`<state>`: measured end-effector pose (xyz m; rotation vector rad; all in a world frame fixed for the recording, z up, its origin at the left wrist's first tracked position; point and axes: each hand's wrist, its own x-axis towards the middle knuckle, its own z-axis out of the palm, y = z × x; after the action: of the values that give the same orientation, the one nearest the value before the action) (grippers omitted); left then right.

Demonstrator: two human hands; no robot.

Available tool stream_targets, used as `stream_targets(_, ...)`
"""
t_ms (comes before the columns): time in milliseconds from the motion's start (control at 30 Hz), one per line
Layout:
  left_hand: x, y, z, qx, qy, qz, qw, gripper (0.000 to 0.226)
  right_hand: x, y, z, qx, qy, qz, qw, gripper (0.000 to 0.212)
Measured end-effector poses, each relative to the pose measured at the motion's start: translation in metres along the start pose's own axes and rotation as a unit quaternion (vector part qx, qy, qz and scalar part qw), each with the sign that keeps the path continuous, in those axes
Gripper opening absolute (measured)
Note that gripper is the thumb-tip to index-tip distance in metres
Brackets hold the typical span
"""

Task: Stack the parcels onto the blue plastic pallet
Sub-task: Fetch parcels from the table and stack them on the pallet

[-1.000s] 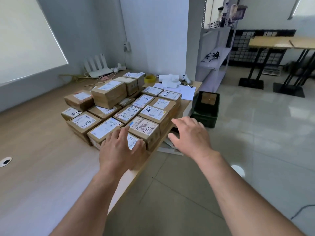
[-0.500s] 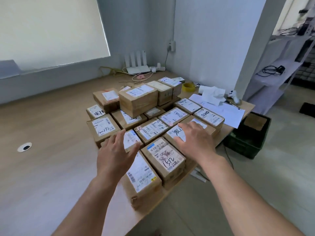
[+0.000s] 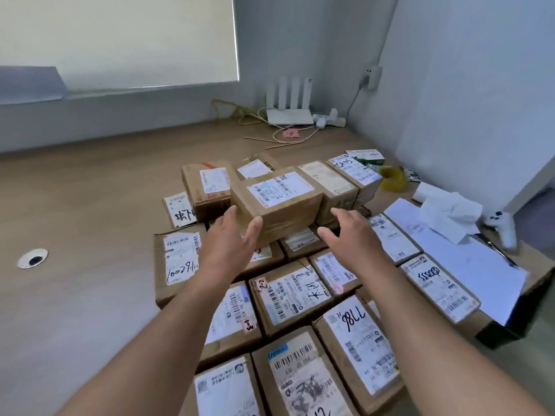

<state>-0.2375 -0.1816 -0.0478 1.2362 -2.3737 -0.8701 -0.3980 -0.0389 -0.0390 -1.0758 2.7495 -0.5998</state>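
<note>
- progress, my judgement: early. i count well over a dozen parcels (image 3: 294,298) on the wooden tabletop (image 3: 90,205), packed edge to edge in rows. none is in a hand.
- blue plastic pallet: not in view, so i cannot say how many parcels, if any, are stacked on it.
- raised parcel (image 3: 279,199): sits on top of the lower layer near the middle of the group, label up, roughly level. it looks like the next one to be taken.
- left hand (image 3: 228,247): wide, fingers spread, holding nothing. it is at the near-left corner of the raised parcel and its thumb overlaps the front face. i cannot tell if it touches.
- right hand (image 3: 354,235): wide, fingers relaxed, holding nothing, just beside the parcel's near-right side, apart from it.
- left to do, as i judge it: close both hands on the raised parcel, carry it off, then repeat for everything on the tabletop.
- hidden or unclear: both forearms cover several labels in the near rows. the nearest parcels are cut off by the bottom edge. parcels under the raised one are mostly covered. small print is blurred.
- also on the tabletop: router (image 3: 289,115), yellow tape roll (image 3: 392,177), paper sheets (image 3: 468,262).
</note>
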Motion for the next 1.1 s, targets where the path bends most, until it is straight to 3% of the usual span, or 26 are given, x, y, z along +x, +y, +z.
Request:
stream_targets(200,0.039,0.013,0.018,-0.050,-0.016,-0.071,0.996,0.059,0.058,-0.004,0.007,0.010,-0.033,-0.029,0.999,0.072)
stream_targets(433,0.041,0.018,0.029,-0.158,-0.002,-0.128,0.979,0.051,0.076,0.003,0.014,0.043,-0.042,-0.047,0.997,0.059)
stream_targets(600,0.031,0.012,0.037,-0.278,0.005,-0.148,0.949,0.038,0.077,0.009,0.013,0.151,-0.028,-0.069,0.986,0.056)
stream_targets(867,-0.011,0.019,0.039,-0.330,0.037,-0.126,0.935,0.039,0.065,0.028,0.007,0.296,-0.095,-0.048,0.949,0.049)
stream_targets(967,-0.030,0.021,0.031,-0.318,0.068,-0.110,0.939,0.040,0.050,0.033,0.005,0.362,-0.126,-0.045,0.923,0.048)
stream_targets(1100,-0.064,0.017,0.021,-0.329,0.092,-0.102,0.934,0.034,0.033,0.039,0.004,0.513,-0.199,-0.063,0.832,0.034)
